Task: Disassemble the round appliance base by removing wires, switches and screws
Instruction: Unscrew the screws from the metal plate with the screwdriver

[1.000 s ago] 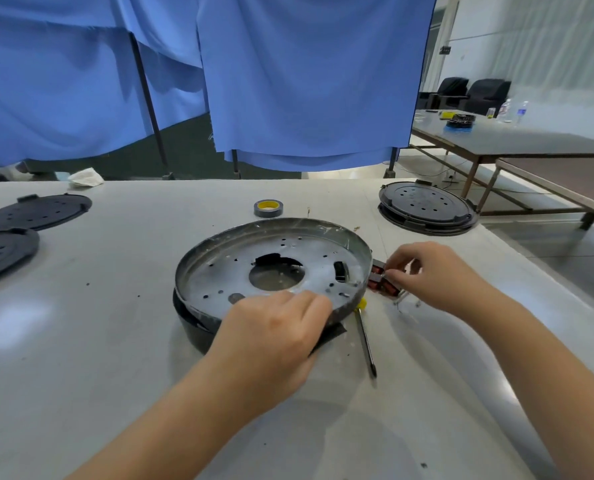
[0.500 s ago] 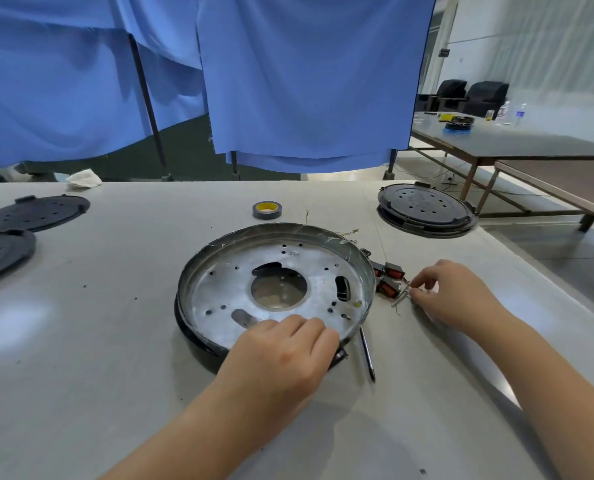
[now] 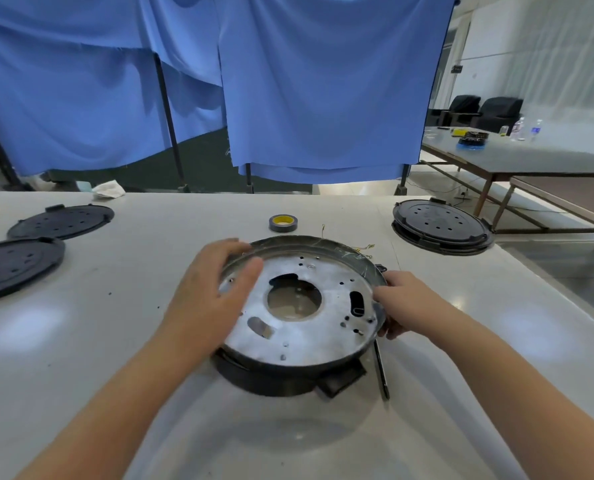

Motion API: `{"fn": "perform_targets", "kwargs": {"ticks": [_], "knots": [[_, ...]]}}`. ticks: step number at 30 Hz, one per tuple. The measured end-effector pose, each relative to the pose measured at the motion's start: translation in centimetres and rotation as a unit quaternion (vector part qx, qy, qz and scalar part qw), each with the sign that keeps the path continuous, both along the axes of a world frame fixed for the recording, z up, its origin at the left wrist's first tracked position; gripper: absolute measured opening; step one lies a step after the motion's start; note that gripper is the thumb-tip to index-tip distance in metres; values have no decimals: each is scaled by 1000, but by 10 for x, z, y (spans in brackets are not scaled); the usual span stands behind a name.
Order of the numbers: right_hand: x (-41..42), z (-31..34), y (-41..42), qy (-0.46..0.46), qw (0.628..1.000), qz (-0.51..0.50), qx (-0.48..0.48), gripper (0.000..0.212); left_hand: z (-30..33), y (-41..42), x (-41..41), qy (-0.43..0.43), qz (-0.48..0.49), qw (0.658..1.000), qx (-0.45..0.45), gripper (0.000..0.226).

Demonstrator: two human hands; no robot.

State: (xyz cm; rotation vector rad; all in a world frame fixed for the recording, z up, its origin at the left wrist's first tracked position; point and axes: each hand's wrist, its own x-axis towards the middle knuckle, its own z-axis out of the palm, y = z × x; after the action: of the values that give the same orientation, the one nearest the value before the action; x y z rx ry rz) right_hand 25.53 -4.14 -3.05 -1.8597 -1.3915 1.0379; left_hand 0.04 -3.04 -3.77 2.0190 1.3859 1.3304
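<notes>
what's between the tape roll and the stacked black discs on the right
In the head view, only bare white table lies between the grey tape roll with yellow core and the stacked black round discs.

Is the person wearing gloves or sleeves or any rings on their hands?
No. The left hand and right hand are bare, with no gloves or rings showing. Both forearms are bare too: no sleeves, watch or bracelet anywhere in view.
</notes>
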Motion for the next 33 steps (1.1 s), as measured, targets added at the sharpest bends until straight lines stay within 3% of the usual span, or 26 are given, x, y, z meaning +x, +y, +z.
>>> {"fn": "perform_targets", "kwargs": {"ticks": [3, 6, 8, 11, 14, 18, 22, 24, 29, 33], "knots": [[1, 1, 1, 8, 999, -37, 22, 20, 0, 33, -24, -147, 57, 973, -170, 49], [5, 1, 4, 10, 997, -63, 44, 23, -3, 50, -29, -128, 42, 943, -303, 73], [10, 1, 8, 21, 995, -83, 58, 23, -3, 53, -25, -111, -3, 928, -355, 73], [18, 3, 15, 18, 990, -105, 91, 25, 0, 50, -23, -101, -17, 925, -366, 54], [21, 7, 22, 31, 981, -136, 133, 32, 2, 47, -25, -96, -34, 916, -387, 47], [19, 12, 32, 23, 972, -147, 180, 26, 9, 45, -26, -70, -55, 906, -413, 44], [10, 16, 37, 34, 969, -145, 195, 31, 18, 53, -19, -48, -16, 929, -367, 29], [4, 16, 37, 88, 967, -141, 193, 32, 19, 60, -16, -114, -16, 925, -362, 20], [-5, 12, 38, 223, 952, -118, 175, 35, 9, 68, -22, -296, -35, 875, -381, 14], [-3, -6, 36, 169, 960, -87, 207, 25, -8, 71, -28, -373, -42, 849, -371, 14]]}}
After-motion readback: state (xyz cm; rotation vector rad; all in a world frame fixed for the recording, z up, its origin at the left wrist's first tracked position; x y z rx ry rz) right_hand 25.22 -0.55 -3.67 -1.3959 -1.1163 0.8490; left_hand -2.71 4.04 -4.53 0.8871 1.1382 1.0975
